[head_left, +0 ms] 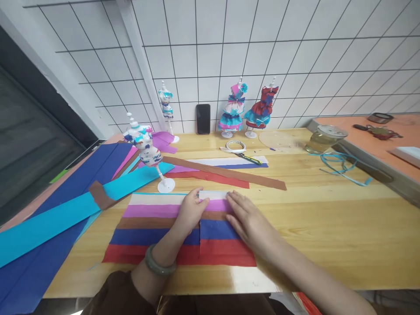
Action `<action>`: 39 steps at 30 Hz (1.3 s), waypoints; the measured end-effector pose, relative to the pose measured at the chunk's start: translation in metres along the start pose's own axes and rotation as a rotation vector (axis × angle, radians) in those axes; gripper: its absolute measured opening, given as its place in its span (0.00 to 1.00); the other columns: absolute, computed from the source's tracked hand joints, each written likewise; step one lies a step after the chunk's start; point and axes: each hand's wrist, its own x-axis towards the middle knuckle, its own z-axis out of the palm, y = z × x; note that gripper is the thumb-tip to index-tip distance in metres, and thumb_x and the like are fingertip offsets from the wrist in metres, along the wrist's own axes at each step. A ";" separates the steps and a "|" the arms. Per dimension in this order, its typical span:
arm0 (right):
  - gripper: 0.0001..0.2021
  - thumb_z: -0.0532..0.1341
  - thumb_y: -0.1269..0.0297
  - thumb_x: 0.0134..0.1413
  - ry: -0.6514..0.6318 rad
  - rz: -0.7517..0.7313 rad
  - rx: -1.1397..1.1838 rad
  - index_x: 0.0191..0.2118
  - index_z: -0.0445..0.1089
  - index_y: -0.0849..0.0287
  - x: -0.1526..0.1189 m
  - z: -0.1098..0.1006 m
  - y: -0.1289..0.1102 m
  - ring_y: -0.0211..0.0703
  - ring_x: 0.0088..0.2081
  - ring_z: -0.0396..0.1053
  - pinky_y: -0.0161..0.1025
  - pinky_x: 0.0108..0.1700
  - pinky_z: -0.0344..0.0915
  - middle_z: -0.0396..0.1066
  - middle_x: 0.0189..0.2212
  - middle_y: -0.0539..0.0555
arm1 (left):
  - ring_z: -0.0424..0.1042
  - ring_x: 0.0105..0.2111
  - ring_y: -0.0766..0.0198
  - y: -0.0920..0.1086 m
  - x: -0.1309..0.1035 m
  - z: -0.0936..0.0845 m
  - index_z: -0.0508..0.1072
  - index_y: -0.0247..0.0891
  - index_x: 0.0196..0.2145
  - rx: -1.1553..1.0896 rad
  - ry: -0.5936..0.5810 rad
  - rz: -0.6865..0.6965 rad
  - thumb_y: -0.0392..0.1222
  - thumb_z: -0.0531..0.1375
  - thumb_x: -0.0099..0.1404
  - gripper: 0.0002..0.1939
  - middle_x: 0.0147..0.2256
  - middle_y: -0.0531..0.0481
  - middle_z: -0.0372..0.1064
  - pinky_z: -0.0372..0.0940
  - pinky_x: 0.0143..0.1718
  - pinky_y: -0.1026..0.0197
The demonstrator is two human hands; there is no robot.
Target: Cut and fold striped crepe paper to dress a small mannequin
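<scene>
A layered sheet of striped crepe paper [151, 223], in white, purple, brown, blue and red bands, lies flat in front of me. Its right part overlaps the left in a raised vertical edge near the middle. My left hand [192, 210], with a bracelet at the wrist, curls around the top corner of that edge, thumb on top and forefinger by the white band; its other fingers are hidden. Flat along the paper's right side rests my right hand [247, 218], fingers stretched out and holding nothing. A white mannequin [151, 148] on a round base stands just behind the paper.
Blue and turquoise paper strips [68, 205] cover the left side. Behind lie a brown strip [229, 170], a cutter [251, 159] and a tape roll [235, 146]. Dressed mannequins [232, 109] and a phone [203, 119] stand by the wall. A glass jar [324, 139] and turquoise ribbon [341, 164] sit right.
</scene>
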 end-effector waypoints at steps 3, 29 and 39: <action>0.26 0.49 0.59 0.58 -0.059 -0.009 -0.060 0.59 0.51 0.68 -0.010 0.012 -0.011 0.51 0.61 0.42 0.54 0.58 0.49 0.49 0.59 0.64 | 0.61 0.17 0.68 0.001 0.000 0.001 0.65 0.34 0.48 0.073 0.003 0.006 0.42 0.62 0.48 0.28 0.16 0.58 0.63 0.55 0.22 0.66; 0.29 0.48 0.50 0.56 -0.115 -0.023 -0.130 0.60 0.50 0.59 -0.014 0.019 -0.007 0.55 0.61 0.38 0.60 0.56 0.45 0.45 0.60 0.64 | 0.62 0.20 0.68 -0.002 0.001 -0.009 0.60 0.38 0.54 0.282 0.035 0.164 0.40 0.58 0.52 0.30 0.20 0.57 0.65 0.55 0.25 0.66; 0.29 0.47 0.49 0.57 -0.165 -0.022 -0.165 0.60 0.51 0.59 -0.014 0.020 -0.005 0.56 0.61 0.38 0.60 0.56 0.44 0.44 0.61 0.63 | 0.60 0.20 0.69 -0.002 0.001 -0.011 0.60 0.36 0.53 0.408 0.019 0.162 0.38 0.56 0.54 0.27 0.20 0.56 0.64 0.55 0.23 0.67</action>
